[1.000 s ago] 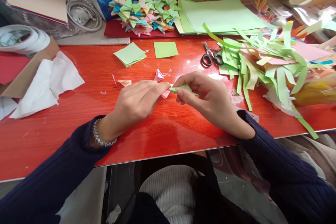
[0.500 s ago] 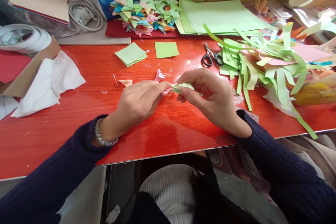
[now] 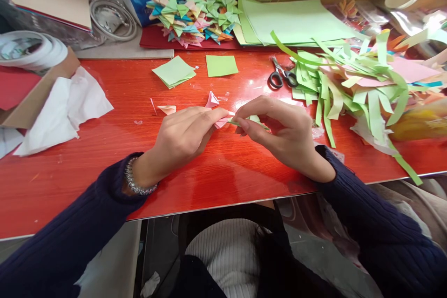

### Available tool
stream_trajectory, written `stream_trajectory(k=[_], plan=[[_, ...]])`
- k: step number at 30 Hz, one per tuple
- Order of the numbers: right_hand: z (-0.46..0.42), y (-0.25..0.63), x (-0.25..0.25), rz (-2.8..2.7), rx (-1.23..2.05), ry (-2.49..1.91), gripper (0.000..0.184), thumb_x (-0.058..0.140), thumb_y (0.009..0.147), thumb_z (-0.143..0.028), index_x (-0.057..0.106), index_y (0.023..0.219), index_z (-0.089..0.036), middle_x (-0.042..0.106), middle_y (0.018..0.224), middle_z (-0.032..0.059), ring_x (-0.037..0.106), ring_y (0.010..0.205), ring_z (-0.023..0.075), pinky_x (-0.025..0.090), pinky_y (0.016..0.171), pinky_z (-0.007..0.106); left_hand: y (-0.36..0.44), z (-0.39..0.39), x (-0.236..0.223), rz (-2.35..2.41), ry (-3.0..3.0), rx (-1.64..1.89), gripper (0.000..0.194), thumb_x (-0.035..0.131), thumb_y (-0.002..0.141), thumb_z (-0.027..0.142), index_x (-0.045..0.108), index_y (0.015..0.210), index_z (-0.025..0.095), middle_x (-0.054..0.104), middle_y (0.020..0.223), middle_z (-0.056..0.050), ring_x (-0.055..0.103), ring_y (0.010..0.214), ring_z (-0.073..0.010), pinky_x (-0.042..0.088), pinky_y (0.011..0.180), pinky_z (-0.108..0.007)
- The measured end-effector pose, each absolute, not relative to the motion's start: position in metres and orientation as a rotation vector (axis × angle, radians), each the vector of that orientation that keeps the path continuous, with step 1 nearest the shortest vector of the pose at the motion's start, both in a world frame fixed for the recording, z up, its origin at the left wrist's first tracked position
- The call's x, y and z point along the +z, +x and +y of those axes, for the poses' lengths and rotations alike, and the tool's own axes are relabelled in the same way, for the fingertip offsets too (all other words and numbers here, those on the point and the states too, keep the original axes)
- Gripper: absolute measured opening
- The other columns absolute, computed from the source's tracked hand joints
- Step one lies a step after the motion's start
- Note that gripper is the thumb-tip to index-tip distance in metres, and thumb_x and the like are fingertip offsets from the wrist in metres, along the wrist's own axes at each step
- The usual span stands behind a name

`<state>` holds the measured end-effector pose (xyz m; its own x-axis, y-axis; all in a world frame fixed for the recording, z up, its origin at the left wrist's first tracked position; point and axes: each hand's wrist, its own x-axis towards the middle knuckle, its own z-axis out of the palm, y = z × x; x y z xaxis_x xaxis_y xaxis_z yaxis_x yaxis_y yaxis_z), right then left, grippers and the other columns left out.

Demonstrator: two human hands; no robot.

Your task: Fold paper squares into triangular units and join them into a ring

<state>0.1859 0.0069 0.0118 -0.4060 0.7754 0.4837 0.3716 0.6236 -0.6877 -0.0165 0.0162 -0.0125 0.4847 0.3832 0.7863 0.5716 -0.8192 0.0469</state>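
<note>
My left hand (image 3: 188,135) is closed, its fingertips gripping a small folded pink paper piece (image 3: 221,123). Pinched between the thumb and fingers of my right hand (image 3: 275,130) is a folded green paper piece (image 3: 259,122), partly hidden by the fingers. The two pieces meet between my fingertips; whether one sits inside the other I cannot tell. Just beyond lies another folded pink piece (image 3: 212,100), and a peach folded piece (image 3: 167,110) rests by my left knuckles.
Green paper squares (image 3: 174,72) and a single green square (image 3: 222,65) lie farther back. Black-handled scissors (image 3: 277,74) rest beside a heap of green paper strips (image 3: 370,79). Colourful folded-paper rings (image 3: 188,14) stand at the back. Crumpled white tissue (image 3: 66,107) is at left.
My right fingers have closed over more of the green piece and shifted slightly, so less of it shows. My left hand stays in place.
</note>
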Motion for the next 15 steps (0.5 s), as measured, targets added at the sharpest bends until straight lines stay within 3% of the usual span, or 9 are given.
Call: stream_trajectory(k=[15], plan=[[0.0089, 0.1844, 0.0090, -1.878, 0.812, -0.894, 0.023, 0.056, 0.092, -0.041, 0.064, 0.092, -0.019, 0.068, 0.086, 0.0027, 0.064, 0.067, 0.0101, 0.056, 0.061, 0.026, -0.0171, 0.0156, -0.0127, -0.858, -2.509, -1.226, 0.017, 0.055, 0.093, 0.016, 0.063, 0.107, 0.021, 0.076, 0.092, -0.001, 0.072, 0.081, -0.0138, 0.055, 0.070, -0.025]])
